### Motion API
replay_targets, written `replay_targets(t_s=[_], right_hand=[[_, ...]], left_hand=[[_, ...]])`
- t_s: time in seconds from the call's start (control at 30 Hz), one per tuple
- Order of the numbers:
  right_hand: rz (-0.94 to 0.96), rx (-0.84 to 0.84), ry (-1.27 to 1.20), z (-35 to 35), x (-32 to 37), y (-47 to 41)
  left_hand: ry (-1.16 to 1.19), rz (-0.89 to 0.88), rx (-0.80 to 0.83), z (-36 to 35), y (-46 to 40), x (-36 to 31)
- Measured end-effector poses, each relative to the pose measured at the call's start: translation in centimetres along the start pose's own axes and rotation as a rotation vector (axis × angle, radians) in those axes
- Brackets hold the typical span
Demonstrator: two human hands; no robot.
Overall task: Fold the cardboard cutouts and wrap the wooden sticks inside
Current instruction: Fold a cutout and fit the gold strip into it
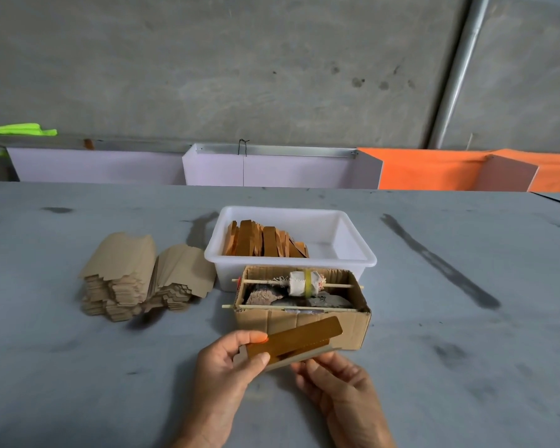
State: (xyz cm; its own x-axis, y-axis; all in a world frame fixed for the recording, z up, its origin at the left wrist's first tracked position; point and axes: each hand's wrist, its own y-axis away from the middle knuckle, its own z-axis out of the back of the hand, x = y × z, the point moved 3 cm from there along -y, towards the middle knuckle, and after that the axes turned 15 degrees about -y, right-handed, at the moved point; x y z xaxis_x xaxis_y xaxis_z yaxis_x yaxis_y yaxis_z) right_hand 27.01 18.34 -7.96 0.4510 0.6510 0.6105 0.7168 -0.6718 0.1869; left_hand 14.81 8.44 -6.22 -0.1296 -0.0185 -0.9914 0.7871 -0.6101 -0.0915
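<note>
Holding: left hand [230, 362] pinches wooden sticks [299, 336] above a cardboard cutout [299, 356]
Right hand [337, 379]: grips cutout's underside
Place: above bench [110, 367], before cardboard box [304, 318]

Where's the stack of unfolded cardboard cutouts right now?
In the head view, the cutouts lie in two leaning piles on the grey table, left of centre, just left of the white tub holding the sticks.
</note>
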Motion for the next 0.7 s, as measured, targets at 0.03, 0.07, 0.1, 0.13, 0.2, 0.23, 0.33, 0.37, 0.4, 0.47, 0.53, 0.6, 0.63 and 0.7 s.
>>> replay_targets(t_s=[0.03,0.07,0.1,0.13,0.2,0.23,0.33,0.37,0.4,0.47,0.53,0.6,0.63,0.7], right_hand=[[0.007,-0.003,0.012,-0.05,-0.02,0.01],[0.023,-0.008,0.024,-0.09,-0.01,0.03],[0.044,-0.010,0.034,-0.14,0.01,0.04],[0.066,-0.013,0.042,-0.14,0.06,0.06],[0.097,-0.017,0.063,-0.14,0.20,0.08],[0.099,-0.019,0.081,-0.13,0.24,0.06],[0.076,-0.028,0.114,0.05,0.20,-0.06],[0.071,-0.030,0.114,0.11,0.17,-0.08],[0.068,-0.030,0.113,0.12,0.14,-0.13],[0.076,-0.031,0.110,0.06,0.10,-0.17],[0.098,-0.029,0.112,-0.02,0.09,-0.22],[0.118,-0.029,0.113,-0.09,0.14,-0.21],[0.122,-0.030,0.113,-0.10,0.12,-0.17],[0.130,-0.035,0.104,-0.04,0.12,-0.08]], left_hand=[[-0.011,-0.013,0.000,-0.02,-0.02,-0.02],[-0.023,-0.027,0.001,-0.08,-0.02,-0.06],[-0.035,-0.043,0.002,-0.16,-0.04,-0.05],[-0.049,-0.056,0.005,-0.25,-0.03,-0.05],[-0.079,-0.075,0.015,-0.41,-0.04,-0.03],[-0.087,-0.078,0.018,-0.44,-0.03,0.06],[-0.104,-0.064,0.022,-0.37,0.02,0.36],[-0.109,-0.058,0.024,-0.36,0.04,0.44],[-0.107,-0.053,0.026,-0.38,0.03,0.47],[-0.094,-0.044,0.030,-0.44,0.00,0.47],[-0.095,-0.036,0.030,-0.51,-0.01,0.47],[-0.101,-0.039,0.037,-0.62,0.01,0.60],[-0.104,-0.043,0.041,-0.67,0.01,0.68],[-0.113,-0.058,0.051,-0.78,-0.03,0.82]])
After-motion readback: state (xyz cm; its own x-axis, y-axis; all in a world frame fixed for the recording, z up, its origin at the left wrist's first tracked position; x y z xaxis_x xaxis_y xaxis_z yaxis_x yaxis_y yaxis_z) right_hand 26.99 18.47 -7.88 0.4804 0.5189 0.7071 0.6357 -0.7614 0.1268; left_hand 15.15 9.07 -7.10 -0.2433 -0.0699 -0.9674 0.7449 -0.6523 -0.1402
